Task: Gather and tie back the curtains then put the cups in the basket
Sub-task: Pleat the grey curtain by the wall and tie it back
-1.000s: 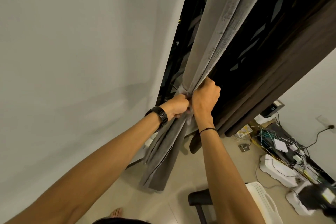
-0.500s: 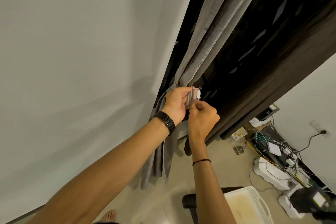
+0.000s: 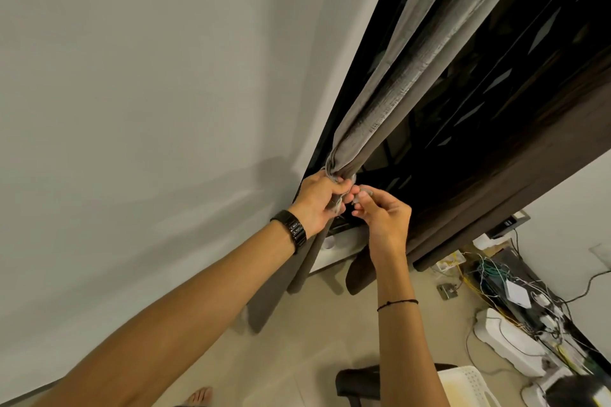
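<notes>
Up by the window, the grey curtain [image 3: 393, 102] hangs bunched into one thick rope of folds, pinched tight at a narrow neck just above the hands. The left hand [image 3: 319, 200] is closed around that neck, fingers wrapped over the gathered cloth and a pale tie [image 3: 337, 203] that shows between them. A black watch [image 3: 292, 231] sits on the left wrist. The right hand [image 3: 385, 215] is just beside it, fingertips nearly touching the left; thumb and forefinger pinch a small pale end piece of the tie, the other fingers loosely curled. What that piece is exactly I cannot tell, since it is blurred. A thin black cord [image 3: 398, 302] circles the right wrist.

Below the grip the curtain falls loose toward the floor [image 3: 291, 350], beside the white wall [image 3: 148, 92]. Behind it the window [image 3: 496, 82] is dark, and a brown curtain [image 3: 515, 195] hangs to the right.

Low at the right edge, a white basket [image 3: 468, 385] stands on the floor, well apart from the curtain, partly hidden by the right forearm. No cups can be made out. Further right lie a tangle of cables [image 3: 496, 277] and white boxes [image 3: 506, 340]. No brand, label or writing is readable on anything. A bare foot [image 3: 200, 395] shows at the bottom edge.
</notes>
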Demonstrator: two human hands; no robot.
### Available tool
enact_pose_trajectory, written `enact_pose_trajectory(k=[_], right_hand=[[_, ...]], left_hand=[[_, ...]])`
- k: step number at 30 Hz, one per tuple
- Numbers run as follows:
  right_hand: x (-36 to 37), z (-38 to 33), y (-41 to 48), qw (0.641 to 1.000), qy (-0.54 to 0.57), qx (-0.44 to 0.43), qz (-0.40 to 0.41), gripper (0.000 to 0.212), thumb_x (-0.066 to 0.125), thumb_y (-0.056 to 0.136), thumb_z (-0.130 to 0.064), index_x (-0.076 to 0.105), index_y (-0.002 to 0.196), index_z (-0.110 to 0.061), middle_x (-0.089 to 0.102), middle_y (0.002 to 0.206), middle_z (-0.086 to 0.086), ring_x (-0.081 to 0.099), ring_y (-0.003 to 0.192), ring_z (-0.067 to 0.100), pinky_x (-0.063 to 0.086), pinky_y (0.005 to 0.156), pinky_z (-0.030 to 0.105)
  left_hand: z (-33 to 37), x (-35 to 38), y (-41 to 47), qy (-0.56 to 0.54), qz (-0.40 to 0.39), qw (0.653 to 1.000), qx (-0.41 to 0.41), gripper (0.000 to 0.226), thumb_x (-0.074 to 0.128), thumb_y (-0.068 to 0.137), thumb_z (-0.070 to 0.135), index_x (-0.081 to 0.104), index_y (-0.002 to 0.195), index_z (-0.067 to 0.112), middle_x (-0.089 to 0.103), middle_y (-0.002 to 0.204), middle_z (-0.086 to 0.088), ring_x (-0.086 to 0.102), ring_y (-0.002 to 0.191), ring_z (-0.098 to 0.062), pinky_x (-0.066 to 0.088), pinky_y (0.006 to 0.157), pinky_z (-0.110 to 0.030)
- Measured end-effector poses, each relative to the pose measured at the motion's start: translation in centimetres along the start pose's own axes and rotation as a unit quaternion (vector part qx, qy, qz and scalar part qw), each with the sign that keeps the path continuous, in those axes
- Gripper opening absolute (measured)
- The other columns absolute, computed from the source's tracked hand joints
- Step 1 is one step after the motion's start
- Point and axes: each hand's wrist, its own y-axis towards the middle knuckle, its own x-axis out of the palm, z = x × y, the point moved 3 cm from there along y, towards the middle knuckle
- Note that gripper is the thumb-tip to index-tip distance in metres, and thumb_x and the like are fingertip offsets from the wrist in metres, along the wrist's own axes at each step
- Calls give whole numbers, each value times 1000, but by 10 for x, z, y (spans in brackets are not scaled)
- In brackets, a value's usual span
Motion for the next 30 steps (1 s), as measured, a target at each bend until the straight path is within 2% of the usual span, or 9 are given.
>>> enact_pose_trajectory(k=[3, 7, 10, 12, 14, 17, 22, 25, 30], right_hand=[[-6, -9, 3, 997, -49, -35, 37, 15, 65, 96, -3, 78, 101, -8, 73, 78, 3, 62, 64, 8, 53, 60, 25], [10, -25, 1, 998, -21, -58, 18, 21, 62, 98, -3, 78, 93, -16, 69, 72, 1, 55, 59, 6, 48, 55, 19], [27, -30, 8, 999, -15, -43, 8, 14, 68, 94, -4, 79, 93, -12, 71, 71, 4, 59, 60, 11, 47, 53, 21], [34, -28, 16, 998, -54, -40, 19, 6, 78, 87, -9, 79, 92, -12, 76, 76, 3, 69, 66, 14, 55, 60, 27], [38, -25, 20, 992, -107, -48, 53, 7, 83, 82, -12, 78, 85, -16, 76, 75, -2, 73, 71, 14, 62, 68, 32], [41, -19, 16, 984, -140, -42, 106, 12, 86, 80, -16, 74, 76, -18, 73, 68, -2, 70, 62, 14, 62, 64, 35], [44, -16, 15, 988, -43, 94, 118, 10, 75, 85, -7, 76, 76, -11, 73, 72, 7, 63, 59, 14, 53, 50, 24], [42, -22, 4, 996, -17, 56, 64, 18, 67, 94, -5, 79, 83, -13, 73, 73, 1, 65, 59, 7, 56, 55, 22], [35, -10, -3, 974, 179, 136, -36, 20, 64, 96, -4, 71, 109, 8, 71, 84, 12, 65, 66, 14, 57, 59, 23]], left_hand=[[5, -5, 0, 45, 8, 999, 27, 11, 73, 93, 3, 74, 102, 8, 76, 80, -12, 61, 57, -12, 45, 50, -21], [2, -9, 0, 50, 49, 995, 66, 9, 80, 88, 9, 77, 96, 5, 74, 72, -11, 53, 48, -8, 36, 42, -19], [0, -11, -2, 65, 62, 991, 100, 10, 75, 91, 8, 79, 100, 4, 73, 74, -9, 58, 52, -6, 38, 46, -20], [-3, -14, -4, 74, 61, 989, 112, 13, 69, 94, 3, 79, 101, 6, 73, 73, -4, 61, 57, -6, 42, 51, -21], [-6, -16, -6, 66, 50, 991, 108, 19, 64, 96, -2, 79, 99, 9, 74, 73, -3, 62, 64, -10, 43, 56, -23], [-11, -19, -7, 72, 17, 991, 112, 21, 64, 98, -2, 80, 99, 11, 72, 77, -7, 59, 69, -14, 45, 58, -23], [-10, -25, -6, 116, 10, 982, 146, 9, 74, 96, 11, 80, 91, 6, 72, 78, -9, 65, 70, -16, 53, 59, -23], [-10, -27, -6, 119, 42, 981, 149, 13, 76, 94, 15, 81, 93, 2, 75, 77, -10, 64, 64, -14, 51, 54, -23], [-4, -21, -9, -18, 65, 998, 6, 13, 74, 94, 8, 77, 82, 5, 64, 59, -5, 54, 50, -11, 41, 41, -16]])
